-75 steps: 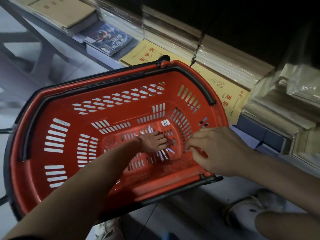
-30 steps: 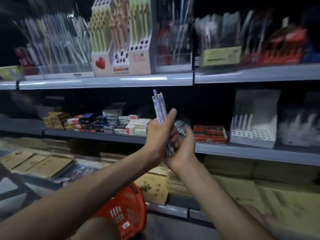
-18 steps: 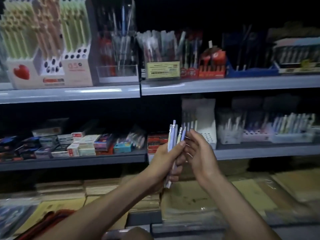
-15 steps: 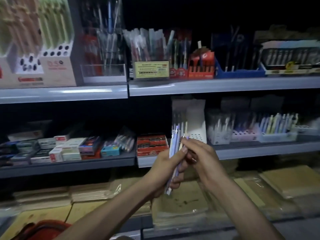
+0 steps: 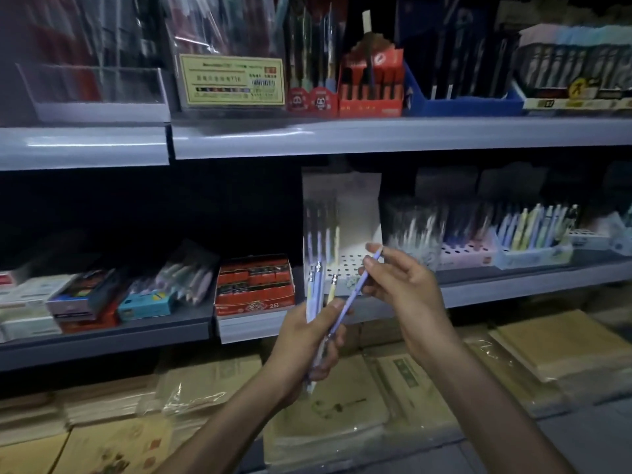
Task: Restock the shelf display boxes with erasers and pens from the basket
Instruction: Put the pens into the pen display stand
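My left hand (image 5: 309, 340) grips a small bunch of pale pens (image 5: 316, 289), held upright in front of the middle shelf. My right hand (image 5: 400, 285) pinches one lilac pen (image 5: 355, 292) near its top; the pen slants down to the left, and its lower end still sits among the fingers of my left hand. Right behind both hands stands a white display box (image 5: 352, 241) with a perforated base and only a few pens at its left side. The basket is out of view.
On the middle shelf (image 5: 513, 285), red 2B boxes (image 5: 254, 285) sit left of the white box, eraser boxes (image 5: 143, 302) further left, filled pen trays (image 5: 533, 234) to the right. The upper shelf (image 5: 376, 135) carries more pen displays. Wrapped notebooks (image 5: 342, 415) lie stacked below.
My hands left the basket and rose with the pens while my view swung up and right along the shelves. My right hand has now drawn one pen sideways out of the bunch.
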